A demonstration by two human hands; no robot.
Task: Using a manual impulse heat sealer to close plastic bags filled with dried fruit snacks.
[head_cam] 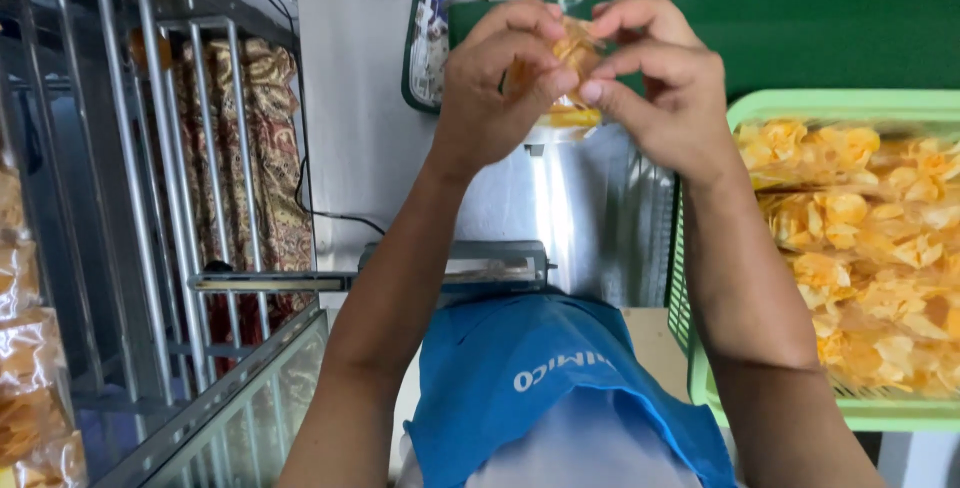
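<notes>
In the head view, both forearms reached up and away from the body, meeting near the top of the picture. The left hand (500, 73) was curled, knuckles toward the camera, its fingers and thumb pinched together on a small clear bag of yellow chips (575, 73). The right hand (660, 78) faced it from the other side, wrist bent inward, its fingertips (592, 90) likewise closed on the bag, so that the two hands nearly touched over it. The bag sat between the hands, mostly hidden by the fingers, in front of a green belt (820, 38).

To the right, just beside the right forearm, stood a light green basket (800, 106) filled with more bagged chips (870, 218). Below the hands a metal sealing machine (455, 266) lay across the middle, and a blue apron (540, 378) covered the person's chest at the bottom. To the left rose a metal rack (150, 198) with a patterned cloth (270, 148) behind its bars, and further chip bags (25, 348) at the left edge.
</notes>
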